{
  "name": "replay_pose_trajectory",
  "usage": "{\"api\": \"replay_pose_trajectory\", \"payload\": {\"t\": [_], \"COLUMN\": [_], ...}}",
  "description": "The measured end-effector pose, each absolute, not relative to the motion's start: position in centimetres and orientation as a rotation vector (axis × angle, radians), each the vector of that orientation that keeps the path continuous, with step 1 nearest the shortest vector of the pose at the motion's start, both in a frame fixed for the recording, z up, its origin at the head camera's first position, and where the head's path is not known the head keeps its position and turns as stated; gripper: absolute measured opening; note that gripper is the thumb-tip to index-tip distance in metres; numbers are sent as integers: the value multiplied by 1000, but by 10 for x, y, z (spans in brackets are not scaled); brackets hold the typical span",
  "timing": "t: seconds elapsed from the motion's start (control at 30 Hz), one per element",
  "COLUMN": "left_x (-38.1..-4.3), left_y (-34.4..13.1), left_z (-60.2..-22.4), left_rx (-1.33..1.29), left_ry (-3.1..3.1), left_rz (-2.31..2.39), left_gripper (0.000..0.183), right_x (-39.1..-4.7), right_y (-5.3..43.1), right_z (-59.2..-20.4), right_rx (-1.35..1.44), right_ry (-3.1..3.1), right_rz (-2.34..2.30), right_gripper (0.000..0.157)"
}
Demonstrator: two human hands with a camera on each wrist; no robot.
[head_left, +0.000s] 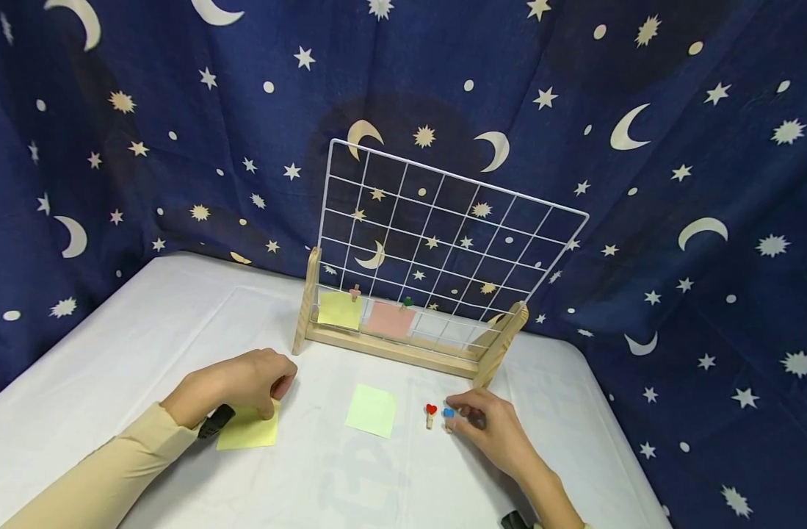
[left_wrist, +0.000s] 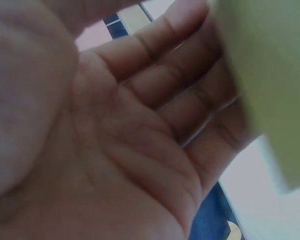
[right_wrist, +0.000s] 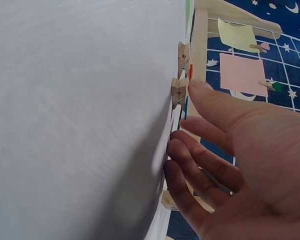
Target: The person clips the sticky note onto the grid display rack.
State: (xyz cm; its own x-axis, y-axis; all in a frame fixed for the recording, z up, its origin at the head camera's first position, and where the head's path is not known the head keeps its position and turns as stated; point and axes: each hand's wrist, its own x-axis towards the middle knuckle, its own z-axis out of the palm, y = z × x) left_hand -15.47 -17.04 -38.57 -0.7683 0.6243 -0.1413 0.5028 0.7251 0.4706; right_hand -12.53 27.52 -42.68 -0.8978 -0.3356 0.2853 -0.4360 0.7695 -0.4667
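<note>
- My left hand (head_left: 247, 378) pinches the loose yellow note (head_left: 246, 435) near its far right corner, thumb over the paper and fingers bent beside it; in the left wrist view the note crosses in front of my fingertips, close up and blurred.
- My right hand (head_left: 497, 430) has its thumb and index finger parted, one to each side of the blue heart clip (head_left: 449, 414); whether either tip touches it I cannot tell. My other fingers are loosely bent.
- The blue heart clip is on the white table (head_left: 297, 477), and the red heart clip (head_left: 431, 409) is just beside it, to the left.
- Between my hands a pale green note (head_left: 371, 411) lies flat on the table, well apart from both.
- Beyond it I see a white wire grid (head_left: 370, 222) leaning back in a wooden stand (head_left: 390, 350).
- Low on the grid's left half, a pink clip (head_left: 355, 293) holds a yellow sheet (head_left: 338, 311), and a green clip (head_left: 407, 302) holds a pink sheet (head_left: 388, 320) next to it.
- Behind everything hangs a dark blue curtain (head_left: 211, 169) printed with pale moons and stars.
</note>
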Motion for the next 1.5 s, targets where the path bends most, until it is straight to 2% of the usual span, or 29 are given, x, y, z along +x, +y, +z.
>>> {"api": "replay_pose_trajectory", "payload": {"t": [0.13,0.47,0.77,1.1,1.3,1.5], "left_x": [-155,-157,-157,-159,-160,-162], "left_y": [-171,-171,-177,-178,-177,-176], "left_z": [-387,-389,-384,-381,-379,-379], "left_rx": [877,818,868,901,914,942], "left_ry": [2671,2792,2839,2840,2870,2911], "left_rz": [627,569,527,582,671,723], "left_gripper": [38,38,29,24,26,29], "right_x": [-126,-124,-124,-125,-125,-125], "right_y": [275,275,275,277,276,277], "right_z": [-427,-425,-422,-426,-422,-420], "right_rx": [661,683,643,675,600,561], "right_ry": [-2803,-2829,-2866,-2789,-2714,-2614], "right_rz": [816,844,959,1012,1087,1145], "right_gripper": [31,23,26,18,24,20]}}
